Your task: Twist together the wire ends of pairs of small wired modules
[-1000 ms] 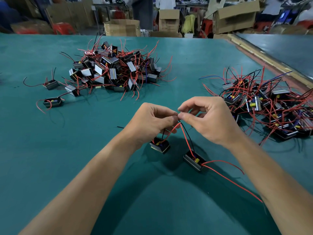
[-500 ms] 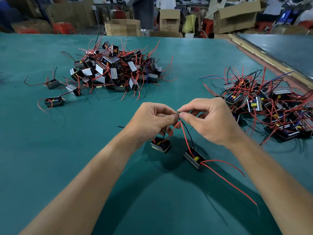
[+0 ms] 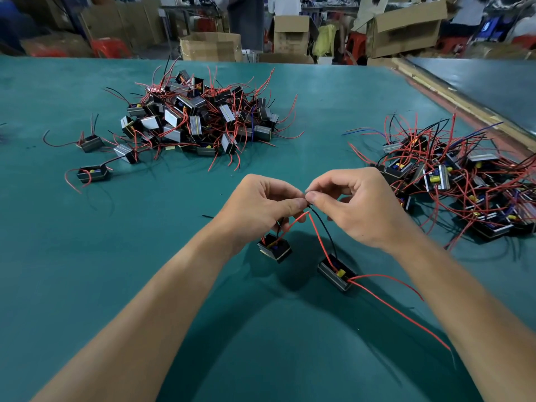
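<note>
Green table (image 3: 87, 285): two module heaps (image 3: 203, 120); left hand (image 3: 261, 204), right hand (image 3: 359, 207) pinch wire ends (image 3: 311, 209) of two modules (image 3: 275, 248)

One wide-angle view from the person's head looks forward and down, close over the green table (image 3: 87, 271).

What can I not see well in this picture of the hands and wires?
Head view:
1. Tips of the wires: hidden inside the grip of left hand and right hand; twisted or not, unclear.
2. Right pile: cut off by the right edge.
3. Boxes behind: blurred.
</note>
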